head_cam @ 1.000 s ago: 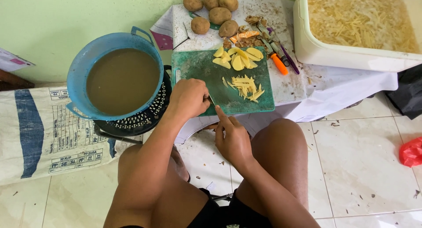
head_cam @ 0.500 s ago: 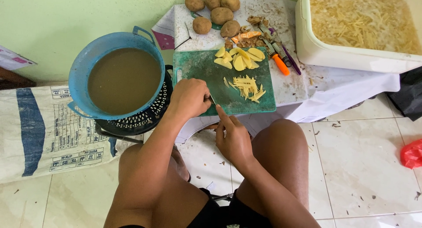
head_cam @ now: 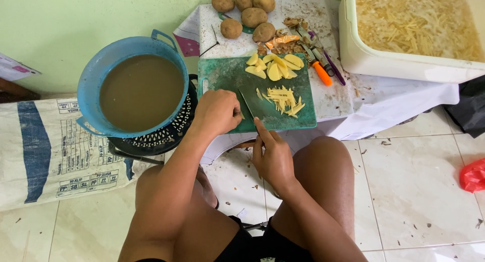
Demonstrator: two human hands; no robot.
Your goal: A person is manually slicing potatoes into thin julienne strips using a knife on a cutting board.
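Head view: the left hand is seen curled into a fist around the handle of a knife, whose blade lies flat across the green cutting board, pointing away from the knuckles toward the far side. The handle itself is hidden inside the closed fingers. The right hand is held loosely, not clenched, with nothing grasped in it; its index finger is stretched forward and its tip is placed at the near edge of the cutting board, just beside the knife blade. Whether the fingertip actually touches the blade cannot be told.

Just beyond the blade, to the right of the left hand, a small heap of thin potato strips is laid on the board. Farther from both hands, at the board's far edge, several peeled potato slices are gathered. Beyond those, five unpeeled potatoes are set on the white cloth-covered table, with a pile of peelings and an orange-handled peeler to their right.

To the left of the left hand, a blue basin filled with murky brown water is rested on a black perforated crate. Well to the right and beyond the right hand, a white tub full of cut potato strips in water is placed on the table.
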